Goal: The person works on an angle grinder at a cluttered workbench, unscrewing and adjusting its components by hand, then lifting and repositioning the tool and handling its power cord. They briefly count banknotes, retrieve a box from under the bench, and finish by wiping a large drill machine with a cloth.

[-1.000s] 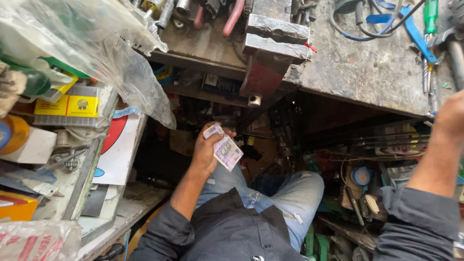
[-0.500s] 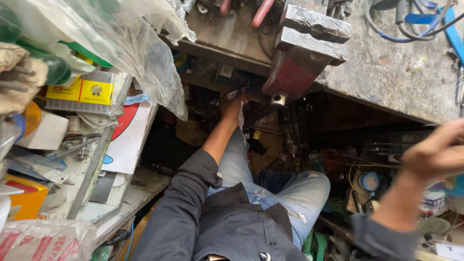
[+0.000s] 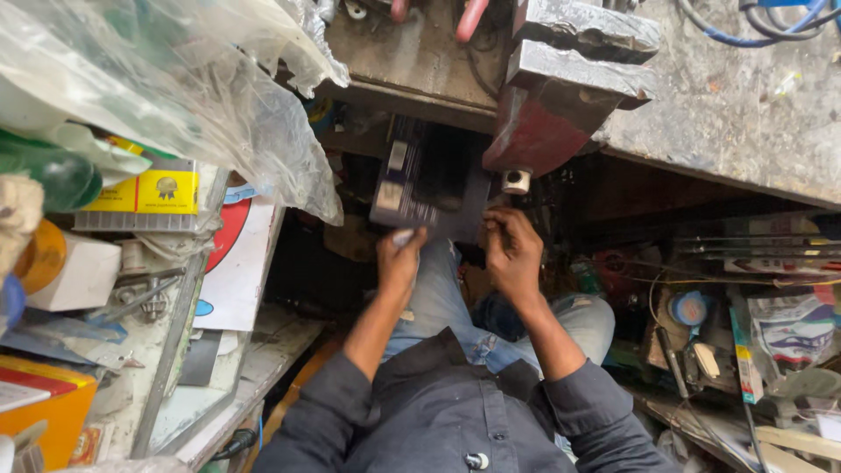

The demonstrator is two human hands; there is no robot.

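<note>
I sit under a workbench with both hands raised in front of me. A dark flat box (image 3: 429, 180) with pale labels hangs out from beneath the bench edge. My left hand (image 3: 399, 261) grips its lower left edge, with a small pale strip pinched at the fingertips. My right hand (image 3: 512, 252) has its fingers curled on the box's lower right corner, just below a red vise (image 3: 547, 123). My dark sleeves and blue jeans fill the lower middle of the view.
The grey scarred bench top (image 3: 736, 114) runs along the upper right. On the left, a shelf holds a crumpled plastic bag (image 3: 219, 96), yellow boxes (image 3: 153, 188) and small hardware. To the right lie a blue tape roll (image 3: 689, 308), wires and packets (image 3: 788, 328).
My left hand, which held folded banknotes near my knee, rose to the dark box under the bench. My right hand came in from the far right and joined it there.
</note>
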